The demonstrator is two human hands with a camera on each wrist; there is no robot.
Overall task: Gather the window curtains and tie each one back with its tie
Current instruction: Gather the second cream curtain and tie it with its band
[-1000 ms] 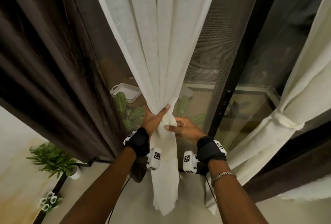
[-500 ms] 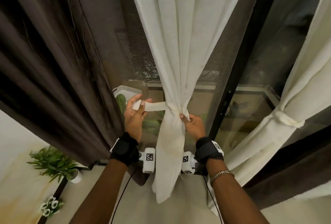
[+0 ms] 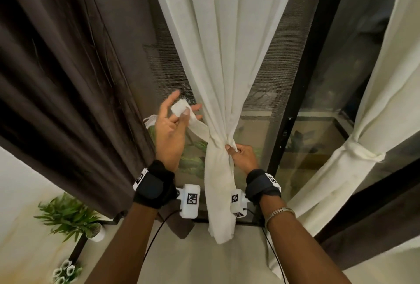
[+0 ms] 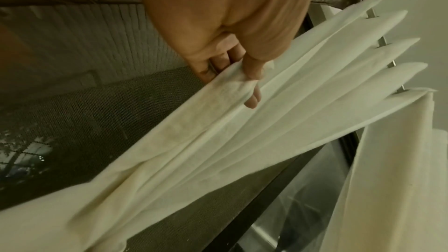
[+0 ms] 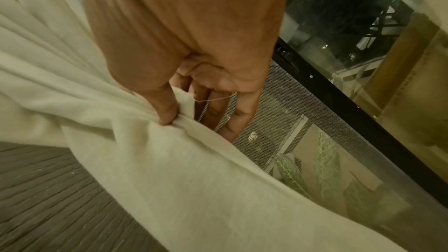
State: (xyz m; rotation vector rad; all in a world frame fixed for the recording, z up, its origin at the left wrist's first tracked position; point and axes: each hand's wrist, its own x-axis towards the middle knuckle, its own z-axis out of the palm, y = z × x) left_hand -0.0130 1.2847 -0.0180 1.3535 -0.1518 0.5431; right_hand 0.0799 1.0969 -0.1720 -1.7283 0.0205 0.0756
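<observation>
A cream sheer curtain [image 3: 225, 61] hangs in the middle of the window, gathered into a narrow waist. Its cream tie strip [image 3: 197, 125] runs from that waist up and to the left. My left hand [image 3: 175, 120] pinches the strip's free end [image 4: 232, 81] between thumb and fingers, out to the left of the curtain. My right hand [image 3: 236, 150] pinches the other bit of cloth at the waist's right side [image 5: 179, 116]. Below the waist the curtain's tail [image 3: 220, 193] hangs loose. At the right a second cream curtain [image 3: 372, 111] is bound by its tie [image 3: 361, 150].
A dark brown drape [image 3: 68, 83] fills the left side. Behind the curtains are a mesh screen [image 3: 279, 79] and a black door frame [image 3: 306, 74]. A potted plant [image 3: 70, 217] and small white flowers [image 3: 66, 271] sit on a low stand at the lower left.
My left hand has drawn the tie's end out from the waist, then lifted it up and leftwards. My right hand stays pinching at the waist. The view has shifted.
</observation>
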